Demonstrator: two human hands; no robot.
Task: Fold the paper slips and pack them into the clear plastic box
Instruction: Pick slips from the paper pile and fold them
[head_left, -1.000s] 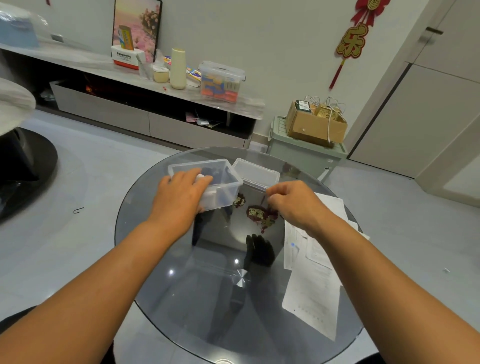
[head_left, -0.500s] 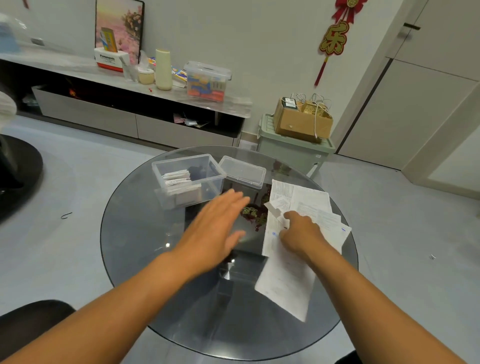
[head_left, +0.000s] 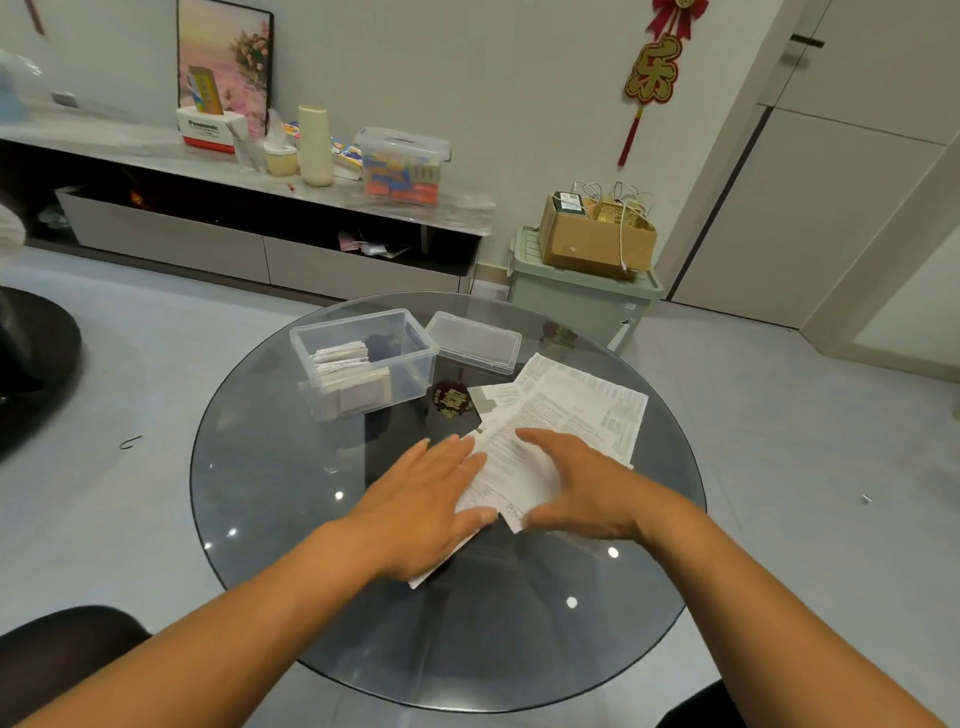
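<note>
Resting on round glass table (head_left: 322, 519), both hands apparently touch paper slips (head_left: 519, 478).

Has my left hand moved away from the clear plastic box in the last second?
Yes. The left hand left the clear plastic box and came toward the person and rightward, onto the paper slip beside the right hand.

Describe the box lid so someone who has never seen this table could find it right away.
On the round glass table, look to the far side, just right of the open clear box holding folded slips. The lid is the shallow clear tray lying flat and empty, beyond the loose paper sheets.
</note>
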